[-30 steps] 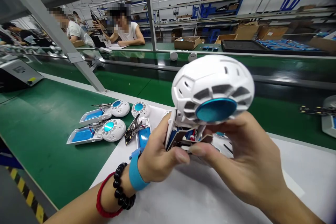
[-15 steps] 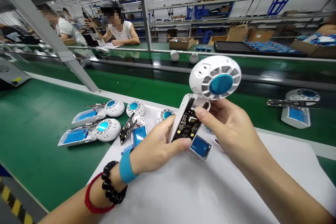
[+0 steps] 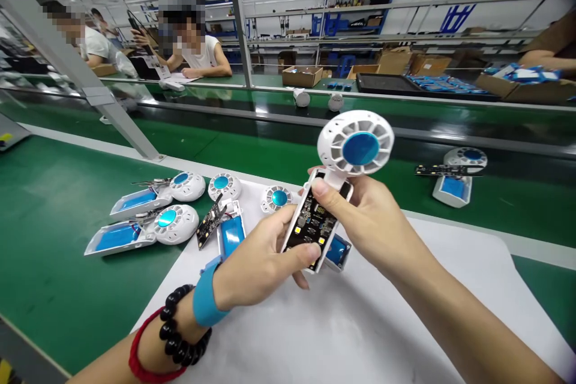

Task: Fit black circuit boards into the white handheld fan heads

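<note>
Both hands hold one white handheld fan (image 3: pixel 382 150), its round head with a blue centre pointing up and away from me. A black circuit board (image 3: pixel 314 216) lies in its open handle. My left hand (image 3: pixel 265 252) is wrapped around the lower handle, its thumb on the board's lower end. My right hand (image 3: pixel 366 204) grips the handle near the neck, with its thumb pressed on the board's upper part. Behind the handle, another fan's open handle with a blue battery (image 3: pixel 338 250) shows in part.
Several opened fans with blue batteries lie at the left, among them a white fan (image 3: pixel 175 225). White paper (image 3: pixel 360 324) covers the green bench (image 3: pixel 45 192). Across the black conveyor, another opened fan (image 3: pixel 452 189) sits at right. A slanted post (image 3: pixel 112 102) stands left; co-workers sit beyond.
The held fan has turned so its board faces me more squarely. My right thumb has shifted up and left on the board. The whole view has swung slightly right.
</note>
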`<state>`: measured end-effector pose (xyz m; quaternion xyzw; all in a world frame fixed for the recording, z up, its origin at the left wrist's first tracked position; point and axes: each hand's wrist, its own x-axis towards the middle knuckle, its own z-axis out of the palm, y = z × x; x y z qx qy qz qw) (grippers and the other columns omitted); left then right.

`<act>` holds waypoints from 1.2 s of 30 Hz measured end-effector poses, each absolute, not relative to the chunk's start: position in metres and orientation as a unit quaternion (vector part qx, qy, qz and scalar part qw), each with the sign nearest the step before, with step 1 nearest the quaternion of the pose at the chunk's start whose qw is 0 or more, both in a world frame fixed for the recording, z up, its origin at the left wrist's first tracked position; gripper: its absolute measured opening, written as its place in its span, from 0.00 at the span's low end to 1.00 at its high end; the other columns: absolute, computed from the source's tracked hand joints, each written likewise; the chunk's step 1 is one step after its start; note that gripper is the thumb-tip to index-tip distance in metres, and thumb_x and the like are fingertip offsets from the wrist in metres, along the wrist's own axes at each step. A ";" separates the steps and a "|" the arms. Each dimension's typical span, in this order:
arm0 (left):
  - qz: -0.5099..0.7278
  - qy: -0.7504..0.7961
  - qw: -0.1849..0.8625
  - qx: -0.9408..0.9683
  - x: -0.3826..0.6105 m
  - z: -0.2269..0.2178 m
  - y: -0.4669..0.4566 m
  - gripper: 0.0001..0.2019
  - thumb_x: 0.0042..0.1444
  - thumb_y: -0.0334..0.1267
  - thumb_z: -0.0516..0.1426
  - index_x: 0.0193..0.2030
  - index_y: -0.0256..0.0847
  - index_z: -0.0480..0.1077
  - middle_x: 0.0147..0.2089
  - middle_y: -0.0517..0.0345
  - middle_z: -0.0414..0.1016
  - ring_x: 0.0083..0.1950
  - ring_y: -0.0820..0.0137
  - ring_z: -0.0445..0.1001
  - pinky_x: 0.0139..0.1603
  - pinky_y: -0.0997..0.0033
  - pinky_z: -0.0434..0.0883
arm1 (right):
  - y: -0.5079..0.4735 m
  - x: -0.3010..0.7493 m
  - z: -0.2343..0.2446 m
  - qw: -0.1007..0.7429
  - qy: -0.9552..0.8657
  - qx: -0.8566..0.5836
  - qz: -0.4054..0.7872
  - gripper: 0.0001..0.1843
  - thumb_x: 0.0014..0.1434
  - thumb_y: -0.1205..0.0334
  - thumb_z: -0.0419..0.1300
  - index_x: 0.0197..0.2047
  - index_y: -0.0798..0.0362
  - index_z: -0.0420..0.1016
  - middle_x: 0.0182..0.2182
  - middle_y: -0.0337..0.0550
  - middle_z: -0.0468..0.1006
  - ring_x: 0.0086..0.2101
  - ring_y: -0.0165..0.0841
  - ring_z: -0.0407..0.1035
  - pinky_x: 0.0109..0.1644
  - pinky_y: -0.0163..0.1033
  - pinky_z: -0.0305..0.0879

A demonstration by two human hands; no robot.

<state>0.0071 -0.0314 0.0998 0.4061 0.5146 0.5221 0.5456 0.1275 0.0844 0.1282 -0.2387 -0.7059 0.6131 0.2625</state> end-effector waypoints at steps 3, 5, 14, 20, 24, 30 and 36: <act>0.559 0.479 0.544 0.403 0.004 0.098 -0.030 0.20 0.57 0.47 0.62 0.49 0.38 0.64 0.40 0.52 0.72 0.39 0.67 0.74 0.33 0.72 0.77 | 0.082 0.130 0.129 0.216 -0.688 -0.203 0.662 0.18 0.65 0.48 0.59 0.53 0.49 0.67 0.39 0.43 0.80 0.29 0.32 0.76 0.25 0.32 0.71; 0.581 0.507 0.492 0.404 0.002 0.097 -0.030 0.17 0.60 0.48 0.60 0.49 0.39 0.66 0.34 0.58 0.70 0.30 0.73 0.70 0.27 0.78 0.71 | 0.078 0.133 0.128 0.172 -0.684 -0.173 0.688 0.18 0.66 0.54 0.59 0.57 0.49 0.65 0.47 0.45 0.78 0.36 0.32 0.77 0.31 0.31 0.74; 0.502 0.656 0.232 0.513 -0.004 0.102 -0.039 0.28 0.64 0.58 0.50 0.65 0.45 0.63 0.47 0.53 0.68 0.31 0.74 0.65 0.28 0.75 0.67 | 0.130 0.119 0.137 0.095 -0.601 -0.333 0.721 0.11 0.71 0.68 0.49 0.42 0.58 0.72 0.35 0.47 0.80 0.30 0.29 0.78 0.26 0.26 0.72; 0.475 0.635 0.258 0.552 0.000 0.095 -0.041 0.18 0.66 0.50 0.52 0.57 0.45 0.68 0.35 0.61 0.67 0.29 0.76 0.65 0.29 0.76 0.66 | 0.210 0.094 0.110 0.102 -0.683 -0.436 0.577 0.12 0.73 0.60 0.50 0.46 0.58 0.71 0.42 0.48 0.79 0.38 0.30 0.78 0.38 0.32 0.76; 0.461 0.613 0.237 0.596 0.000 0.093 -0.042 0.13 0.67 0.43 0.52 0.54 0.43 0.70 0.36 0.61 0.69 0.27 0.78 0.63 0.30 0.76 0.64 | 0.226 0.121 0.094 0.059 -0.779 -0.489 0.387 0.14 0.66 0.60 0.61 0.52 0.57 0.72 0.48 0.51 0.78 0.43 0.39 0.76 0.45 0.44 0.74; 0.457 0.578 0.258 0.625 0.001 0.091 -0.044 0.11 0.66 0.39 0.52 0.49 0.42 0.73 0.42 0.57 0.74 0.29 0.78 0.64 0.29 0.76 0.63 | 0.226 0.183 0.077 0.016 -0.830 -0.551 0.079 0.10 0.59 0.64 0.62 0.44 0.58 0.74 0.47 0.65 0.76 0.49 0.65 0.70 0.46 0.58 0.62; 0.471 0.576 0.299 0.597 0.003 0.093 -0.042 0.13 0.66 0.41 0.52 0.45 0.39 0.76 0.38 0.56 0.75 0.28 0.77 0.64 0.28 0.76 0.62 | 0.219 0.182 0.084 0.080 -0.859 -0.506 0.017 0.04 0.61 0.61 0.57 0.36 0.51 0.71 0.39 0.49 0.78 0.38 0.46 0.73 0.34 0.42 0.57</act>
